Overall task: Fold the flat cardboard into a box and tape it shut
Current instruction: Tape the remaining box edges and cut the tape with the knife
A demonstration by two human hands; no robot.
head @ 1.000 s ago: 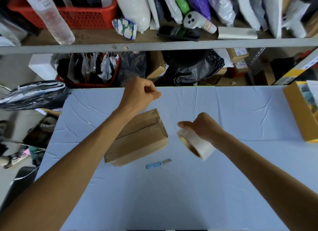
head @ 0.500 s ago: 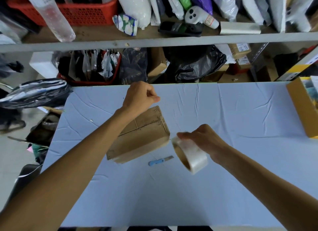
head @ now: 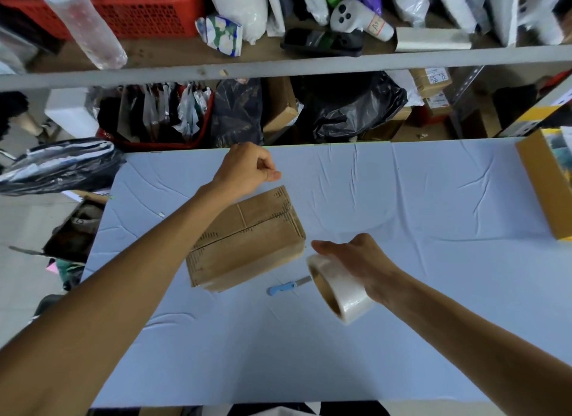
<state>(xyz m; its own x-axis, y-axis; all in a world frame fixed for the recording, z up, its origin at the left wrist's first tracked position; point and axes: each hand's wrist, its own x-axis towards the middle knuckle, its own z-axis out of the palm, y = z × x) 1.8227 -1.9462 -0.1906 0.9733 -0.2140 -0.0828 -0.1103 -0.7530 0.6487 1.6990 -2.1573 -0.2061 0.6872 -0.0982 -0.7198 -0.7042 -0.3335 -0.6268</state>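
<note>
A brown cardboard box (head: pixel 247 248), folded into shape with its top flaps closed along a centre seam, lies on the light blue table (head: pixel 433 205). My left hand (head: pixel 244 168) hovers above the box's far edge, thumb and fingers pinched together; whether a clear tape end sits between them does not show. My right hand (head: pixel 362 260) holds a roll of clear tape (head: pixel 340 288) in the air just right of the box, its open core tilted toward the left.
A small blue-handled knife (head: pixel 288 287) lies on the table in front of the box, under the roll. A yellow box (head: pixel 544 186) stands at the right edge. Cluttered shelves (head: pixel 278 67) run behind the table, and a black bag (head: pixel 58 168) sits at the left.
My right hand has lowered the tape roll and brought it a little nearer to me. My left hand stays pinched in about the same place above the box.
</note>
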